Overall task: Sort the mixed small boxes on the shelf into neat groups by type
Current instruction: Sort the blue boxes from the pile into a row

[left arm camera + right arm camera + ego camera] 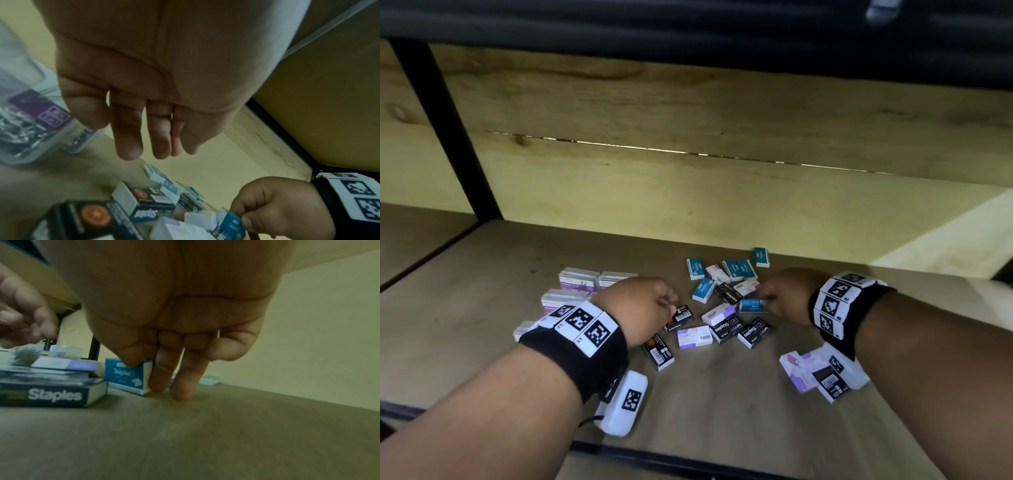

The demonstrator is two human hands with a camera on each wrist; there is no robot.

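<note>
Small boxes lie mixed on the wooden shelf [465, 308]: blue staple boxes [736, 269] at the back, black Staples boxes [726, 329] and white-and-purple boxes [695, 336] in the middle. My right hand [767, 303] pinches one blue box [751, 305] by its end, thumb on top; in the right wrist view this hand [148, 374] holds the blue box [125, 376] tilted on the shelf. My left hand [669, 305] hovers over a black box [681, 314]. In the left wrist view the left hand [144, 146] hangs with loose fingers and holds nothing.
Clear paper clip boxes with purple labels [578, 281] stand grouped at the left. A few white-and-purple and black boxes [801, 373] lie under my right wrist. A black upright post [448, 120] stands at the back left; the wooden back wall is close behind.
</note>
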